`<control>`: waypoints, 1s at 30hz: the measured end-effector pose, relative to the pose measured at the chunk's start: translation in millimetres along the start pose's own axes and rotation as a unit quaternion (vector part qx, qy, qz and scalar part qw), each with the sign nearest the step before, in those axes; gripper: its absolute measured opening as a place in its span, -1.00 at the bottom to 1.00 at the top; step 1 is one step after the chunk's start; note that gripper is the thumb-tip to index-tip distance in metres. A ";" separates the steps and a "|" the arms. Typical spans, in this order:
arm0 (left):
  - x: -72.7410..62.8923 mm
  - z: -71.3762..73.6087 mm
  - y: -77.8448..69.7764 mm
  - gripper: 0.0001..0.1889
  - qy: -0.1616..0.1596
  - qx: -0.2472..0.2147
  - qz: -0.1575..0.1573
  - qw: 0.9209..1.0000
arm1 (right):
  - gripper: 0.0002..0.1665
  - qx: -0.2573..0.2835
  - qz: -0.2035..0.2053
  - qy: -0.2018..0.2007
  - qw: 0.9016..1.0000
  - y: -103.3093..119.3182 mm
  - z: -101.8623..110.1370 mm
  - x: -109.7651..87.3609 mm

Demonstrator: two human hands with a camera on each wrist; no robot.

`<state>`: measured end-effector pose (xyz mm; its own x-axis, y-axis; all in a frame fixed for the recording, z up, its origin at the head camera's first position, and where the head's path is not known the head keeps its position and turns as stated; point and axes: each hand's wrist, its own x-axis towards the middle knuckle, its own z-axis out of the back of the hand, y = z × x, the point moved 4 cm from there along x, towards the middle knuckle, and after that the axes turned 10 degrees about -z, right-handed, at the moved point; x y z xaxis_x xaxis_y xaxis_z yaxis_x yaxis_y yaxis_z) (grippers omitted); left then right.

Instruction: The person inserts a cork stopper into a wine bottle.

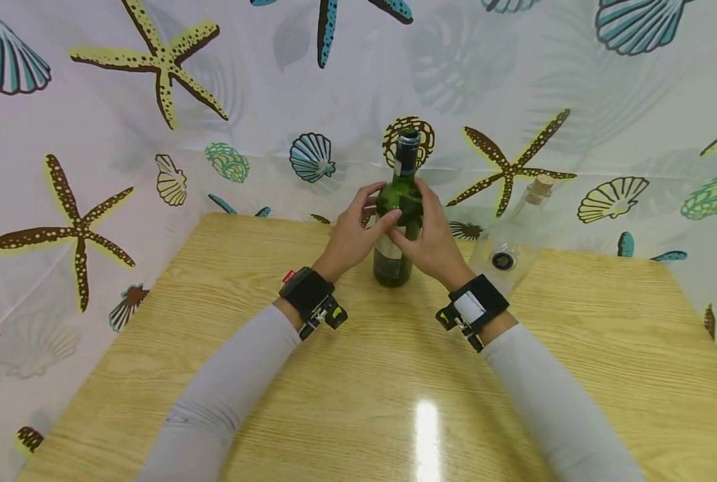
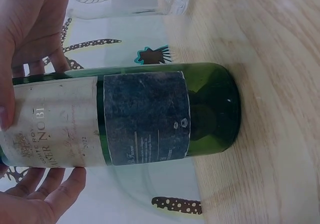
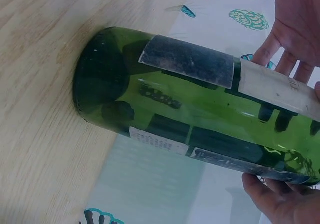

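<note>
A green wine bottle stands upright on the wooden table between my hands. My left hand curves around its left side, and my right hand grips the right side. Both thumbs lie across the near face, close together below the neck. The left wrist view gives the bottle's pale upper label and dark lower label. Through the green glass in the right wrist view, fingers show on both sides. Foil wraps part of the neck; I cannot tell whether the mouth is stoppered.
A clear glass bottle with a cork and a round dark emblem stands to the right, behind my right wrist. Behind the wooden table hangs a white sheet printed with starfish and shells.
</note>
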<state>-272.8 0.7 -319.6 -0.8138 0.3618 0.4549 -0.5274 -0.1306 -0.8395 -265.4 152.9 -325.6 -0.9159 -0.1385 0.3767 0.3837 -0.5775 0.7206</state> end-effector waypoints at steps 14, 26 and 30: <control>-10.1 -6.7 9.3 -0.39 0.026 0.043 -0.061 0.997 | 0.02 0.015 0.007 0.033 0.999 4.8 11.2 -13.7; -20.0 -12.8 -4.6 -0.30 0.061 0.095 -0.079 0.990 | 0.05 -0.043 -0.004 0.064 0.997 17.4 24.1 -36.1; -26.4 -15.0 -11.5 -0.32 0.065 0.081 -0.080 0.991 | 0.07 -0.052 -0.015 0.077 0.996 19.0 26.6 -44.6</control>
<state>-241.6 6.5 -326.4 -0.6833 0.5047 0.5276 -0.6885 -0.2050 -0.6956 -214.1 169.6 -313.3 -0.9374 -0.2367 0.2555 0.3481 -0.6624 0.6634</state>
